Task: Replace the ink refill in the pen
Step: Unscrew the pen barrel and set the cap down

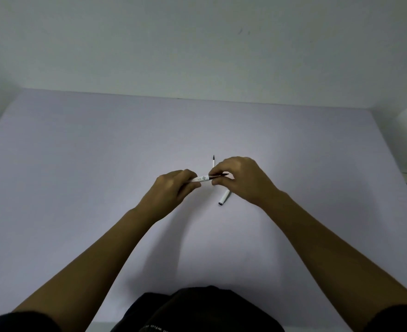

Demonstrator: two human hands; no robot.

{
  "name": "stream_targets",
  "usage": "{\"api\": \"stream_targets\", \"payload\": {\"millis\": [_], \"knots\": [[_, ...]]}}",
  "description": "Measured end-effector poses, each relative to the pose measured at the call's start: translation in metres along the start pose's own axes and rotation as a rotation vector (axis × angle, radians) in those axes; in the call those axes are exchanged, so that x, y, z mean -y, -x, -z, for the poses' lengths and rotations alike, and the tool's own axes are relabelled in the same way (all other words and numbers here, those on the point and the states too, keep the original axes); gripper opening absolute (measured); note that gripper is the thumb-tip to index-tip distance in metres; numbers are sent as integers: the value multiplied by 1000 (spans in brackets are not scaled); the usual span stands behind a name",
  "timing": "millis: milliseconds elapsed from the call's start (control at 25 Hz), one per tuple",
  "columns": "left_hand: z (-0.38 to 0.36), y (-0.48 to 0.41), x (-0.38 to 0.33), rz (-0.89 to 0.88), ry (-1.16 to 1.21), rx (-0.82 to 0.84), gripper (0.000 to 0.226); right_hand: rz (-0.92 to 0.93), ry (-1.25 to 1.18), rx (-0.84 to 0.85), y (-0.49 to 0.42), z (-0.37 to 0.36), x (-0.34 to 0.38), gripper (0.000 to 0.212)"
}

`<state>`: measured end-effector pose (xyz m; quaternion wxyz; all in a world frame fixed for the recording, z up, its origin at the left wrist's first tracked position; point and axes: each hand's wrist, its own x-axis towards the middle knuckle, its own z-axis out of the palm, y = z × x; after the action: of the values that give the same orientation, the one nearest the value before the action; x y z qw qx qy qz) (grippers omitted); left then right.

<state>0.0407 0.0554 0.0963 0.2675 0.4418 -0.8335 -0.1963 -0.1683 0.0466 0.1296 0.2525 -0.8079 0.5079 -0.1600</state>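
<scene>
At frame centre, left hand (pixel 173 185) grips the pen (pixel 201 179) lying left-right; right hand (pixel 238 178) pinches its tip end, perhaps the refill.

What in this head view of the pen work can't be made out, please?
- Pen barrel: its print is too small to read; both ends are hidden in the left hand and right hand.
- Refill on the table: its near end is hidden behind the right hand.
- White cap: its far end is under the right hand.
</scene>
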Motion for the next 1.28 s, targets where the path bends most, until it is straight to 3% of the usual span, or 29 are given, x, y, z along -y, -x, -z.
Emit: {"api": "stream_targets", "payload": {"millis": [160, 320, 480, 720, 1000, 1160, 1280], "knots": [[4, 3, 0, -66, -44, -7, 32, -136, -104, 70, 13, 0, 0, 27], [5, 4, -3, -109, -48, -11, 34, -98, -192, 2, 16, 1, 0, 10], [2, 4, -7, -131, -32, -41, 27, -104, -223, -19, 21, 3, 1, 24], [3, 4, -9, -164, -39, -53, 30, -91, -260, 0, 18, 11, 2, 8], [9, 6, -9, -154, -63, -89, 24, -226, -319, 55, 19, 13, 9, 36], [9, 7, -10, -157, -58, -82, 28, -144, -382, 1, 22, 11, 8, 3], [10, 7, -12, -144, -54, -90, 27, -172, -366, -32, 22, 11, 8, 19]]}}
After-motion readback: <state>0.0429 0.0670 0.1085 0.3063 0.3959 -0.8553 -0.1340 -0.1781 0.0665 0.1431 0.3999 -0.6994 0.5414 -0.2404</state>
